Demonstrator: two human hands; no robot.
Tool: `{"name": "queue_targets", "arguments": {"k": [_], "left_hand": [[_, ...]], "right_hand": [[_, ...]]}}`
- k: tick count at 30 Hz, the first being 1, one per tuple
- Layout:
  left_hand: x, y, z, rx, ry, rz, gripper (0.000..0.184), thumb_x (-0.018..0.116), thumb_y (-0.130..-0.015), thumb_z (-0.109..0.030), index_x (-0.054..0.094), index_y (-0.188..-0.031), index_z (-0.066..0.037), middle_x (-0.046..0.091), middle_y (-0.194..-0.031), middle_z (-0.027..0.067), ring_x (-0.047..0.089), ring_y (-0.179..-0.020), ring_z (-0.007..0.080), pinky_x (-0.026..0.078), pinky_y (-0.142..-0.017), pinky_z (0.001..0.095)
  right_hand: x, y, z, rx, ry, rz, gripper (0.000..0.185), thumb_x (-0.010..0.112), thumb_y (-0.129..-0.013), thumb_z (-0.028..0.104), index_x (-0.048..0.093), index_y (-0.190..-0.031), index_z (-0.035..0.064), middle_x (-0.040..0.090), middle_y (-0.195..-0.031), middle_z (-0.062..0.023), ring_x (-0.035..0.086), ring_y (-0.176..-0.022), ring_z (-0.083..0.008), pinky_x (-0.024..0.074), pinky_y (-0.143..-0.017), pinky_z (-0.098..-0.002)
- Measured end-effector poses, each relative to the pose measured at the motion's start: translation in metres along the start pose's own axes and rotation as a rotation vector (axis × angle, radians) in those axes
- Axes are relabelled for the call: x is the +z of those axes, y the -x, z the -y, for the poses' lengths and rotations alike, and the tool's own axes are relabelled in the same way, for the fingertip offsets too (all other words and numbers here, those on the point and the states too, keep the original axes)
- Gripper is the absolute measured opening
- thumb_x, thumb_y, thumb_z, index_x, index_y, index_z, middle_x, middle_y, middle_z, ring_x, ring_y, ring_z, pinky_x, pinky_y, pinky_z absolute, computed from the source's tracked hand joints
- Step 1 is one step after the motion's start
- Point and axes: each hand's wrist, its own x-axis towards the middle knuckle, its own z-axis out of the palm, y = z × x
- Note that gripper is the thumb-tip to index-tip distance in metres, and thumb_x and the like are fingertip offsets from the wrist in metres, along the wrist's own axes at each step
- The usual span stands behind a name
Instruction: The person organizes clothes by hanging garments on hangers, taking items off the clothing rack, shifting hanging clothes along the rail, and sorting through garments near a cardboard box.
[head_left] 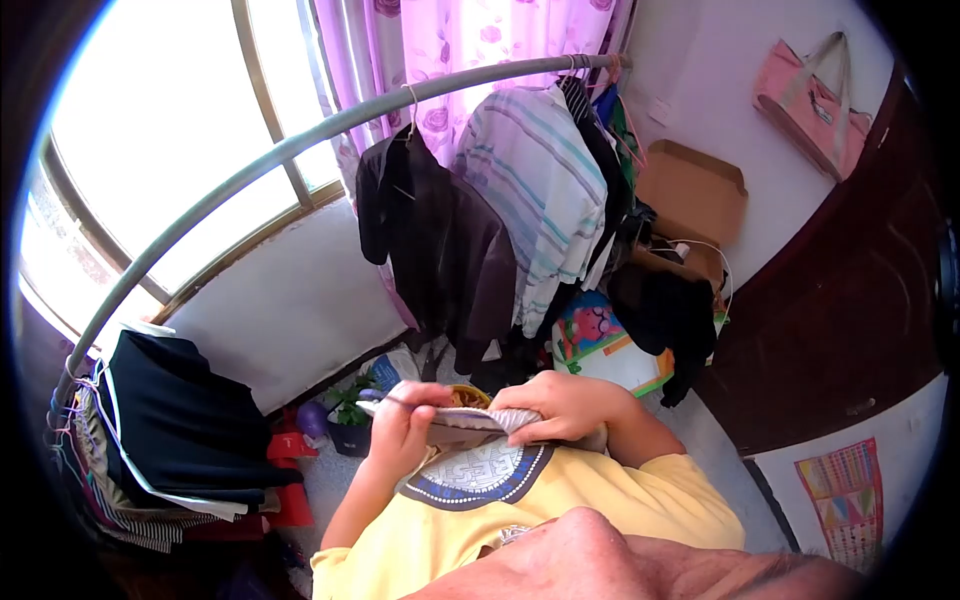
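Close to the yellow shirt at my chest, a light grey-beige cloth garment (465, 420) is stretched between my two hands. My left hand (405, 425) is closed on its left end, where a thin whitish tip, perhaps part of a hanger, sticks out. On the right, my right hand (560, 408) pinches a striped fold of the same cloth. The lower part of the garment is hidden against the shirt.
A curved rail (330, 122) crosses above, with a dark jacket (440, 240) and a striped shirt (540, 180) hanging from it. Dark trousers (185, 420) hang at the left. A plant pot (350, 438), a cardboard box (692, 195) and a dark door (840, 310) are beyond.
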Motion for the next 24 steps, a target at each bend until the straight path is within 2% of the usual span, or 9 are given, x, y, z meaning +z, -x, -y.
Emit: {"name": "queue_targets", "arguments": {"k": [3, 4, 5, 9, 13, 15, 17, 20, 24], "left_hand": [[-0.010, 0.017, -0.014, 0.056, -0.106, -0.110, 0.036, 0.055, -0.107, -0.035, 0.068, -0.099, -0.003, 0.074, -0.090, 0.0098, 0.067, -0.079, 0.0260, 0.050, -0.074, 0.0388], [-0.010, 0.019, -0.017, 0.083, -0.108, -0.155, 0.036, 0.055, -0.108, -0.036, 0.068, -0.098, -0.003, 0.074, -0.088, 0.0093, 0.067, -0.077, 0.0253, 0.050, -0.073, 0.0382], [-0.010, 0.022, -0.022, 0.108, -0.114, -0.206, 0.037, 0.055, -0.108, -0.037, 0.067, -0.097, -0.004, 0.074, -0.086, 0.0088, 0.067, -0.076, 0.0246, 0.050, -0.073, 0.0377], [-0.013, 0.024, -0.052, 0.259, -0.264, -0.400, 0.040, 0.054, -0.109, -0.040, 0.066, -0.094, -0.006, 0.074, -0.080, 0.0063, 0.065, -0.068, 0.0216, 0.048, -0.070, 0.0357], [-0.022, 0.035, -0.068, 0.292, -0.432, -0.602, 0.042, 0.052, -0.110, -0.040, 0.066, -0.094, -0.005, 0.071, -0.080, 0.0057, 0.062, -0.069, 0.0197, 0.047, -0.068, 0.0341], [-0.026, 0.048, -0.071, 0.255, -0.506, -0.738, 0.043, 0.051, -0.111, -0.040, 0.067, -0.093, -0.004, 0.070, -0.082, 0.0070, 0.062, -0.071, 0.0194, 0.046, -0.068, 0.0333], [-0.027, 0.066, -0.074, 0.219, -0.588, -0.872, 0.044, 0.049, -0.112, -0.040, 0.066, -0.093, -0.003, 0.068, -0.082, 0.0083, 0.061, -0.073, 0.0188, 0.046, -0.067, 0.0313], [-0.022, 0.098, -0.087, 0.122, -0.708, -1.086, 0.052, 0.044, -0.112, -0.046, 0.064, -0.091, -0.004, 0.064, -0.079, 0.0067, 0.059, -0.073, 0.0176, 0.046, -0.067, 0.0302], [-0.001, 0.129, -0.094, -0.034, -0.823, -1.282, 0.050, 0.043, -0.112, -0.048, 0.060, -0.092, -0.005, 0.059, -0.080, 0.0053, 0.056, -0.078, 0.0156, 0.045, -0.075, 0.0302]], "right_hand": [[-0.029, -0.028, -0.012, -0.123, -0.110, 0.054, 0.040, 0.078, -0.093, 0.023, 0.068, -0.126, 0.0042, 0.070, -0.093, -0.0109, 0.067, -0.079, -0.0210, 0.0525, -0.074, -0.0371], [-0.035, -0.040, -0.019, -0.162, -0.157, -0.200, 0.037, 0.080, -0.090, 0.018, 0.069, -0.123, 0.0034, 0.069, -0.095, -0.0086, 0.066, -0.079, -0.0216, 0.0529, -0.075, -0.0359], [-0.054, -0.059, -0.029, -0.346, 0.205, -0.475, 0.036, 0.080, -0.090, 0.018, 0.069, -0.120, 0.0036, 0.068, -0.106, -0.0100, 0.066, -0.087, -0.0232, 0.0529, -0.082, -0.0359], [-0.120, -0.125, -0.090, -0.134, 0.828, -1.031, 0.060, 0.077, -0.093, 0.034, 0.056, -0.138, -0.0001, 0.060, -0.130, -0.0206, 0.056, -0.122, -0.0418, 0.0468, -0.105, -0.0481], [-0.155, -0.177, -0.127, 0.257, 0.529, -0.702, 0.047, 0.067, -0.099, 0.035, 0.064, -0.127, -0.0024, 0.070, -0.114, -0.0304, 0.063, -0.112, -0.0497, 0.0505, -0.096, -0.0542], [-0.158, -0.183, -0.156, 0.060, 0.245, -0.799, 0.050, 0.066, -0.101, 0.031, 0.063, -0.132, -0.0072, 0.072, -0.118, -0.0283, 0.068, -0.116, -0.0397, 0.0511, -0.100, -0.0442], [-0.166, -0.172, -0.162, 0.149, -0.219, -0.851, 0.058, 0.070, -0.099, 0.030, 0.059, -0.142, -0.0067, 0.062, -0.141, -0.0181, 0.056, -0.132, -0.0266, 0.0407, -0.113, -0.0375], [-0.192, -0.139, -0.180, 0.164, -0.563, -0.985, 0.062, 0.074, -0.096, 0.031, 0.057, -0.144, -0.0048, 0.061, -0.140, -0.0146, 0.058, -0.127, -0.0251, 0.0434, -0.110, -0.0367], [-0.254, -0.092, -0.263, 0.115, -0.446, -1.177, 0.061, 0.070, -0.100, 0.032, 0.056, -0.143, -0.0082, 0.060, -0.143, -0.0160, 0.057, -0.129, -0.0277, 0.0401, -0.113, -0.0366]]}}
